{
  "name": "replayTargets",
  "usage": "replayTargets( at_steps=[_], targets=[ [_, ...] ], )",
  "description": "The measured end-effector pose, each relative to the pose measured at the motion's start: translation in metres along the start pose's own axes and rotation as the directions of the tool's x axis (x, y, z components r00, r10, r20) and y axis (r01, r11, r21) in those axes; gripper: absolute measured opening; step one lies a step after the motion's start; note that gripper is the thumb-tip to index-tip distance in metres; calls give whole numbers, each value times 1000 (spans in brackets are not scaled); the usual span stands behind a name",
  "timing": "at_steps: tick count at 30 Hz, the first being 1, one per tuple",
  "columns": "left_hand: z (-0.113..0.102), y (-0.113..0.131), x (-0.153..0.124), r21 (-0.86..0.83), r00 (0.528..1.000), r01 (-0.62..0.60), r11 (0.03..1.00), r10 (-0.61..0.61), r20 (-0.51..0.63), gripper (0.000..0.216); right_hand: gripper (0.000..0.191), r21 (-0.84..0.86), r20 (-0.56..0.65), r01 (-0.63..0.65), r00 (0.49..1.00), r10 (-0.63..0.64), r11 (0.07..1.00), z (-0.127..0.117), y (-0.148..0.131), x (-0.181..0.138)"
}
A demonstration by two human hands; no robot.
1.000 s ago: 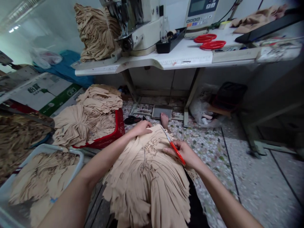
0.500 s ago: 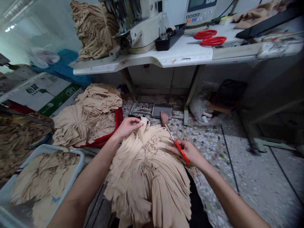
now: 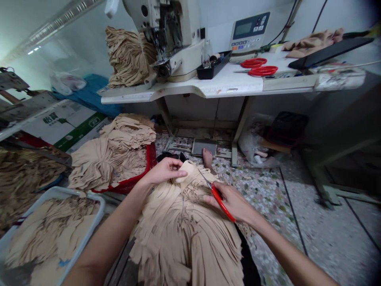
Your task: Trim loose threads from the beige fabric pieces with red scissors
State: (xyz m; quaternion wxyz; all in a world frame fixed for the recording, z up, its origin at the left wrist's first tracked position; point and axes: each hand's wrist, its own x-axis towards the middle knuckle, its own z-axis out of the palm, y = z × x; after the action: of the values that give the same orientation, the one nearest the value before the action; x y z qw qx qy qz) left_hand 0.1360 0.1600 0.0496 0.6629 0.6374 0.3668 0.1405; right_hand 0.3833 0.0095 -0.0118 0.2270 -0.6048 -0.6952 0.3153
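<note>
A thick pile of beige fabric strips [image 3: 184, 234] lies across my lap. My left hand [image 3: 162, 171] pinches the folded end of one beige strip [image 3: 187, 171] and lifts it off the far end of the pile. My right hand [image 3: 230, 200] rests on the pile's right side and grips red-handled thread snips [image 3: 216, 194]. Their metal tips point up and left, a short way from the lifted strip. My bare foot [image 3: 207, 156] shows beyond the pile, by the sewing machine pedal [image 3: 204, 147].
A red basket [image 3: 143, 174] heaped with beige strips stands at the left, and a grey tray [image 3: 89, 198] of strips sits nearer. A sewing machine [image 3: 169, 35], a control box [image 3: 248, 29] and red scissors [image 3: 258, 67] are on the white table [image 3: 226, 81] ahead.
My left hand has picked up a strip end from the far side of the pile and raised it. My right hand with the snips has shifted slightly towards it. The camera tilted up.
</note>
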Motion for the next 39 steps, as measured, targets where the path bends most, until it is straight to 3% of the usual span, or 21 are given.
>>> replayTargets(
  at_steps=[4, 16, 26, 34, 39],
  targets=[
    [1, -11, -4, -53, 1000, 28, 998, -28, 0, 39, 47, -32, 13, -3, 1000, 3, 999, -2, -8, 6],
    [11, -26, -15, -122, 995, -31, 992, 19, -100, 36, 44, -26, 41, 143, 989, -142, 989, 10, -15, 22],
    [13, -34, -13, -124, 994, -7, 992, -6, -106, 38, 51, 12, -12, 64, 998, -64, 998, 18, -2, 28],
    [13, -33, -11, -58, 999, 10, 998, -13, -48, 38, 43, -20, 76, 134, 988, -132, 991, 8, 0, 21],
    [17, -30, -13, 3, 1000, -4, 1000, 4, 17, 36, 47, -56, 72, 141, 988, -137, 988, 10, -6, 26]
  ],
)
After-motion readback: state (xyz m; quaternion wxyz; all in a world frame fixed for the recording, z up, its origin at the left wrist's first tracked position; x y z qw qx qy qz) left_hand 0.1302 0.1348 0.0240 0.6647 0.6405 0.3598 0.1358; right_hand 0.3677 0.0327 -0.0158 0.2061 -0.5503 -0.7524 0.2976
